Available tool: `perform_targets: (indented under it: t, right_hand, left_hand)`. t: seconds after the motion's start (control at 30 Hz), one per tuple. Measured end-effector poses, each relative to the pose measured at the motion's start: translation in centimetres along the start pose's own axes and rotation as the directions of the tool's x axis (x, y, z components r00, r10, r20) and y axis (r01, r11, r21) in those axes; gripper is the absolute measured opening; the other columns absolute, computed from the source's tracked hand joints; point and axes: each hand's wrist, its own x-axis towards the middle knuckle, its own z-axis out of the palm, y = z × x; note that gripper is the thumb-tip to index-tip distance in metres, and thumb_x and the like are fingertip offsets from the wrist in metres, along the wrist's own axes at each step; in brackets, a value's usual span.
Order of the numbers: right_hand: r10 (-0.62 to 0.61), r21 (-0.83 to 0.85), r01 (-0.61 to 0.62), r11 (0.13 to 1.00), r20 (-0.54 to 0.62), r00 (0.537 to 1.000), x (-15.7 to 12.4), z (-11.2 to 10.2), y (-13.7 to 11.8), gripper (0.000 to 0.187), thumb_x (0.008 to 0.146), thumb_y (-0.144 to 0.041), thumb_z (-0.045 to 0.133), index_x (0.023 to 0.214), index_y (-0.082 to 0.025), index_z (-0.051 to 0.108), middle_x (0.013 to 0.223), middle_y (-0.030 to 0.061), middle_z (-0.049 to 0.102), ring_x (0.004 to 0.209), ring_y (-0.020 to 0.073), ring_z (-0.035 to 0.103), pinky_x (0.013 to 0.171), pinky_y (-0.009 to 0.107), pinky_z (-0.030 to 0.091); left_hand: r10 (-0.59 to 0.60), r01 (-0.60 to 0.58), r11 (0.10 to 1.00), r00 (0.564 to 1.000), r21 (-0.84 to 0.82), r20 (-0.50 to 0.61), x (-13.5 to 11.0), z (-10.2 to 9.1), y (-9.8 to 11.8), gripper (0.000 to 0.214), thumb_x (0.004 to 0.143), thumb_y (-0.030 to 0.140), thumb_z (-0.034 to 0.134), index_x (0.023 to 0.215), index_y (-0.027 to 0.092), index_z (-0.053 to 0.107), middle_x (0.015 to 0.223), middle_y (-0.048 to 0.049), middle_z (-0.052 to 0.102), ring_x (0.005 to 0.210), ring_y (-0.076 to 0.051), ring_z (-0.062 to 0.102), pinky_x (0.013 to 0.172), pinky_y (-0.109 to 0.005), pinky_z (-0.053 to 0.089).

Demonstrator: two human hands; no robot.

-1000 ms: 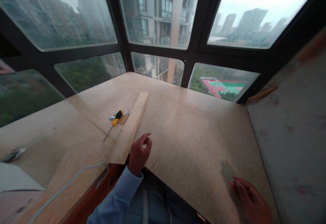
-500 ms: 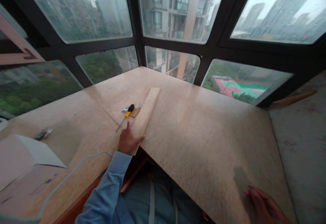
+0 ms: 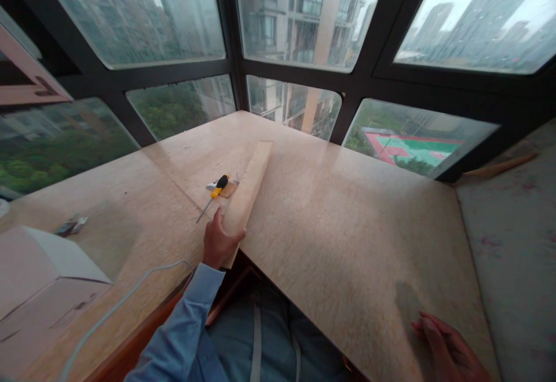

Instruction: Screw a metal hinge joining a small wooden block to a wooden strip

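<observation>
A long, narrow pale wooden board [image 3: 249, 182] lies at a slant across the counter corner. My left hand [image 3: 220, 240] is closed across its near end, thumb and fingers on opposite edges. Just left of the board rests a yellow and black screwdriver [image 3: 219, 188], apart from my hand. Beside it are a small brown piece [image 3: 229, 189] and some small metal bits [image 3: 211, 186]. At the lower right, my right hand [image 3: 449, 344] hovers near the counter with its fingertips pinched together. Whatever it may hold is too small to make out.
A pale box [image 3: 52, 283] stands at the left, with a grey cable [image 3: 125, 298] running past it. A small packet [image 3: 73, 225] lies behind the box. Dark-framed windows [image 3: 237, 69] border the counter [image 3: 347, 225], and a wall [image 3: 512, 254] rises at the right.
My left hand has closed more firmly around the board's edges. The board's far end appears slightly higher in view. My right hand has barely shifted.
</observation>
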Motion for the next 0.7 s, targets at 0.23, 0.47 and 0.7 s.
perform_targets:
  t: [0.23,0.47,0.7]
  right_hand:
    - [-0.066,0.084,0.066,0.994,-0.008,0.998,0.1,0.5,0.4,0.056,0.074,-0.068,0.054,0.095,-0.019,0.068,0.092,0.0100,0.072,0.093,0.0302,0.065,0.086,0.040,0.048]
    - [-0.099,0.365,0.090,0.927,0.006,0.995,-0.9,1.8,-1.0,0.052,0.071,-0.064,0.066,0.094,-0.018,0.070,0.091,0.0093,0.073,0.090,0.0273,0.066,0.085,0.039,0.049]
    - [-0.181,0.755,-0.068,0.652,0.242,0.953,-2.5,4.4,-7.5,0.052,0.077,-0.054,0.070,0.119,-0.025,0.060,0.126,0.0100,0.064,0.109,0.0253,0.063,0.091,0.041,0.051]
  left_hand:
    - [0.053,-0.052,0.968,0.999,-0.244,-0.001,-3.8,0.3,4.8,0.096,0.061,0.047,0.079,0.142,0.013,0.039,0.128,-0.0191,0.057,0.119,-0.032,0.055,0.101,-0.048,0.044]
    - [0.153,-0.057,0.900,0.970,-0.431,0.191,-9.4,1.6,11.3,0.088,0.063,0.044,0.078,0.140,0.019,0.042,0.128,-0.0169,0.057,0.118,-0.033,0.056,0.099,-0.051,0.045]
    - [0.249,-0.051,0.869,0.905,-0.493,0.346,-15.5,3.5,15.2,0.085,0.063,0.040,0.077,0.138,0.019,0.043,0.129,-0.0155,0.056,0.118,-0.032,0.055,0.099,-0.047,0.045]
